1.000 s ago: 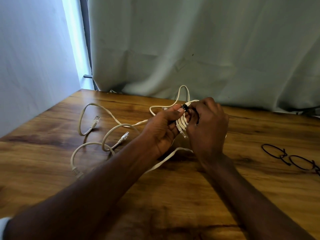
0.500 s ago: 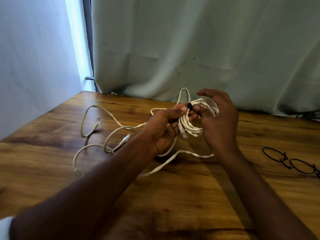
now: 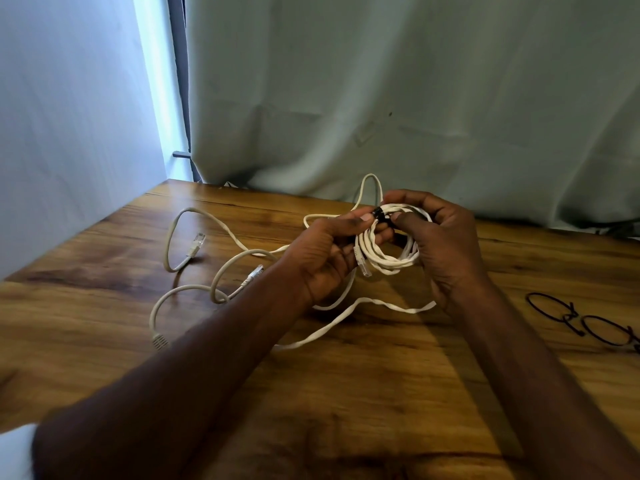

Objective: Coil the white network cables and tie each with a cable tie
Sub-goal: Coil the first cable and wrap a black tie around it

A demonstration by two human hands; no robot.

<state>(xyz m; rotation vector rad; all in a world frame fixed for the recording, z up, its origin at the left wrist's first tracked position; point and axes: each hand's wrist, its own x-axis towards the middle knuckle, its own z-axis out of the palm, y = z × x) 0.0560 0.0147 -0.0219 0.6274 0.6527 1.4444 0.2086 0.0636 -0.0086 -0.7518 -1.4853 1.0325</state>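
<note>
Tying off the first coil

Since a second earlier, the coiled white cable point(image 3: 388, 252) had lifted off the tabletop point(image 3: 346, 393); left hand point(image 3: 325, 258) and right hand point(image 3: 440, 244) each pinched the black cable tie point(image 3: 378, 213), apparently cinching it, other cables point(image 3: 214, 268) uncoiled.

No text, label or number can be read anywhere. The cables point(image 3: 386, 258) carry no legible print.

Head view: is looking forward and down from the person's head, close over the brown wooden table point(image 3: 346, 410).
Facing: is pointing toward the pale green curtain point(image 3: 415, 98).
</note>
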